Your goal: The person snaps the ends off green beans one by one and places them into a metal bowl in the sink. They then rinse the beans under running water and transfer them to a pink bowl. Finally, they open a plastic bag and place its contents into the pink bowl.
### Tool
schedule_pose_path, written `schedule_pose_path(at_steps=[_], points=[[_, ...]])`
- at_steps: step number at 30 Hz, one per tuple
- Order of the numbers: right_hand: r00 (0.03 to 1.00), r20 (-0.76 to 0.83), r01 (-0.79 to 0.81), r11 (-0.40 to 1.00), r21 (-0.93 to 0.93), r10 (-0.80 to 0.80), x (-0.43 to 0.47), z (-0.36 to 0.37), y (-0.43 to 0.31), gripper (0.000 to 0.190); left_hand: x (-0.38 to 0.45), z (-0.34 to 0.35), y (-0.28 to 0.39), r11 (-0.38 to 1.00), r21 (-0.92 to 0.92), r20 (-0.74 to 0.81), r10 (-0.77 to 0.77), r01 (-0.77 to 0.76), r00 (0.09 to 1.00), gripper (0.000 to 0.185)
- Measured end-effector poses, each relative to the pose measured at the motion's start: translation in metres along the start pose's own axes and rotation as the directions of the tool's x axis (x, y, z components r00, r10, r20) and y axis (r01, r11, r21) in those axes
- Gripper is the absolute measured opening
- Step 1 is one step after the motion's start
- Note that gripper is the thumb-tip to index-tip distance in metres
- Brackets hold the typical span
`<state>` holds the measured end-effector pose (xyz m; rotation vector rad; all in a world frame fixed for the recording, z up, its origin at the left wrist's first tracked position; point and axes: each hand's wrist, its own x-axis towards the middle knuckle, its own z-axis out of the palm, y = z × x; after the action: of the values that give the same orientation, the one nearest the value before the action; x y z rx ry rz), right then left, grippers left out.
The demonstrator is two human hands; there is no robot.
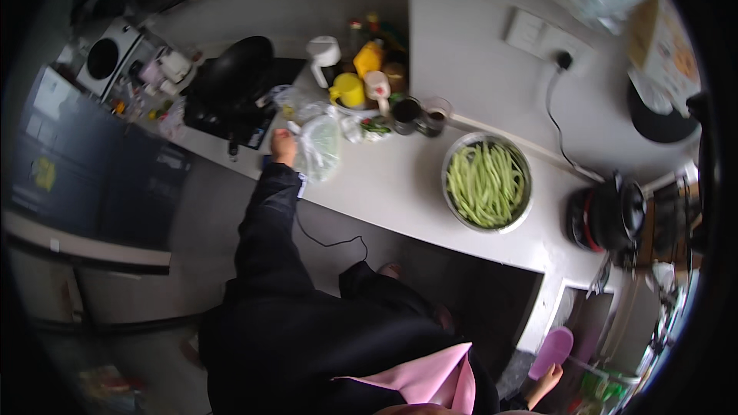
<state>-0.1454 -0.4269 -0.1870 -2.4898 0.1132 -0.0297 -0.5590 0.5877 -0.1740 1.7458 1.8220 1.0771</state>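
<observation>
My left hand [283, 147] reaches out over the counter with its fingers curled. It is right beside the gathered top of a clear plastic bag [320, 150] with something pale green inside; blur hides whether the fingers grip it. At the lower right, my right hand [545, 384] holds the end of a pink plastic scoop-like item [552, 351] near the sink [597, 308]. Between the two hands, further along the counter, a round metal bowl [526, 207] is filled with pale green vegetable strips [487, 184].
A black wok [233, 72] rests on the cooktop [253, 127]. Cups, including a yellow mug [349, 91], and two dark glasses [406, 115] line the wall. A black pot [620, 213] stands right of the bowl. A cable [328, 244] hangs below the counter's front edge.
</observation>
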Motion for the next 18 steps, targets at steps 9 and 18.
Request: schedule_pose_path(at_steps=[9,18], points=[[0.975,0.147,0.171,0.985,0.001,-0.169,0.039,0.04,-0.122,0.027,-0.086,-0.055,-0.019,0.969,-0.191,0.046,0.17,-0.159,0.984,0.009],[0.873,0.235,0.419,0.904,0.085,-0.427,0.031,0.144,-0.26,0.029,-0.084,-0.208,-0.18,0.992,0.064,-0.166,-0.093,0.105,0.982,0.007]])
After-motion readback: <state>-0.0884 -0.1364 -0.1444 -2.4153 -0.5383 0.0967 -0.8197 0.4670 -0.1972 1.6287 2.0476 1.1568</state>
